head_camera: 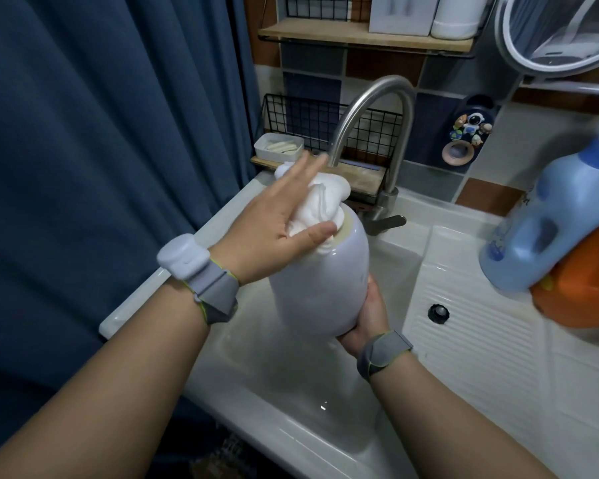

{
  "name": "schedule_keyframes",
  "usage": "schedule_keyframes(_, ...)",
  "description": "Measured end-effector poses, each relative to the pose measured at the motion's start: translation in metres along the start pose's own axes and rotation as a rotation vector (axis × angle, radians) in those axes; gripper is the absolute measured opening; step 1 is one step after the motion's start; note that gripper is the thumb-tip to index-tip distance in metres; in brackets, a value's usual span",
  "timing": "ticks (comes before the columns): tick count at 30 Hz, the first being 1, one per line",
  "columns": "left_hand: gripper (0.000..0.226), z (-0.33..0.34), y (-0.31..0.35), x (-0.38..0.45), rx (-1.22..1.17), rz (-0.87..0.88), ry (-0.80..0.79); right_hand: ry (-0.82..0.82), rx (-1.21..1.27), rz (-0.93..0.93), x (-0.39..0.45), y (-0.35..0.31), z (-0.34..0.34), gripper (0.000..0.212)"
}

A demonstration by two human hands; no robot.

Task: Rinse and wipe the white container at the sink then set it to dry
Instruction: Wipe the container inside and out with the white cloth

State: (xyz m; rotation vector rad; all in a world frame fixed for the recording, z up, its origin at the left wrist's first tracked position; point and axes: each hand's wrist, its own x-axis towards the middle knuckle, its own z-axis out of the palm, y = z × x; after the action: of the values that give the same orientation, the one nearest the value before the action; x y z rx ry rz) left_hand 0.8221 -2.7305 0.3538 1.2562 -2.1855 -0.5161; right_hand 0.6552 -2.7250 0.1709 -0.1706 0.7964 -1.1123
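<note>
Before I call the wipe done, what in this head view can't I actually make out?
- Inside of the container: hidden by the cloth stuffed in its mouth.
- Right hand grip: mostly behind the container's base.
- Left hand fingertips: motion-blurred.
- Water flow: the faucet spout is behind the cloth and hand.
- Sink drain: not visible, covered by container and arms.

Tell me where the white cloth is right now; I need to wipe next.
Head view, centre: the white cloth is stuffed into the mouth of the white container, pressed by the left hand, just below the faucet.
</note>
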Motion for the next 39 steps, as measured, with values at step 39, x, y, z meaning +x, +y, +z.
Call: schedule_keyframes(39,0.022,-0.029,-0.032,0.023,-0.727,-0.325,0.774,-0.127,0.032,0.148,-0.015,-0.022,0.004,0.043)
